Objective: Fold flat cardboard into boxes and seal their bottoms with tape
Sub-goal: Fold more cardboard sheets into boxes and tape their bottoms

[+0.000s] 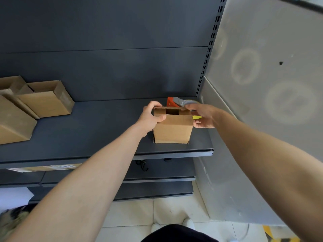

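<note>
A dark grey metal shelf (104,130) carries everything, with bare surface stretching from the left hand (151,117) across to a cluster of open brown cardboard boxes (35,102) far to that hand's left; no readable print shows on any of them. Between both hands stands the small brown cardboard box (172,127), upright near the shelf's front edge, its top flaps partly shut around a dark gap. Left fingers (160,117) clamp its upper left corner; right hand (203,116) fingers pinch the upper right edge, with an orange-and-grey tape dispenser (180,102) just behind them.
</note>
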Motion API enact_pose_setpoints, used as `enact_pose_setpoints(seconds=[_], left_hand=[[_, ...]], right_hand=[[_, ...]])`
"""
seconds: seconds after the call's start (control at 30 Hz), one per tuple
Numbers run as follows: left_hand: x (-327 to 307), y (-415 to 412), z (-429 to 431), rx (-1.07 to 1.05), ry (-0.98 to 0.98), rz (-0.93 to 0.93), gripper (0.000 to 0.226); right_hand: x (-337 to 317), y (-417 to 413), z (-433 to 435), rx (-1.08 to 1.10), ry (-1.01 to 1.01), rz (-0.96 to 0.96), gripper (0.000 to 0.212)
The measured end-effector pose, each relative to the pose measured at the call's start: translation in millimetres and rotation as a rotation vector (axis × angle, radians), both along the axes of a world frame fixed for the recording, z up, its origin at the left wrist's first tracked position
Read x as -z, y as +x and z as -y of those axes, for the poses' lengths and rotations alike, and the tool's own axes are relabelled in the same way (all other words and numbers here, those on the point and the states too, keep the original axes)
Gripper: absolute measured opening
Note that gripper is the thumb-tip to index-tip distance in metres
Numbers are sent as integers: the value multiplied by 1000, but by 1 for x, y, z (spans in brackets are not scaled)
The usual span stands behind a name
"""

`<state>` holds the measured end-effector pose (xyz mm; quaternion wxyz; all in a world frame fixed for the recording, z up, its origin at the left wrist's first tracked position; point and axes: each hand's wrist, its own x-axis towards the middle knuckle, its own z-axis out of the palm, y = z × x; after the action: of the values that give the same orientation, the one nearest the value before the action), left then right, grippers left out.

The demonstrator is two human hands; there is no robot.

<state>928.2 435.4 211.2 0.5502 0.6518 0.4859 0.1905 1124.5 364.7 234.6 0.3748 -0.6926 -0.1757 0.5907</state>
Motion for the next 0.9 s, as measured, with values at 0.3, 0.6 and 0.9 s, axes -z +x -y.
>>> enact_pose_setpoints(seconds=[0.3,0.6,0.9], left_hand=[[2,2,0,7,41,-9,8],[-1,30,-5,102,183,-194,28],[-5,37,-12,120,182,-249,22]], right_hand=[[5,-6,-4,-105,11,173,14],[11,-2,-3,-126,67,170,24],[36,42,-36,-307,49,743,42]])
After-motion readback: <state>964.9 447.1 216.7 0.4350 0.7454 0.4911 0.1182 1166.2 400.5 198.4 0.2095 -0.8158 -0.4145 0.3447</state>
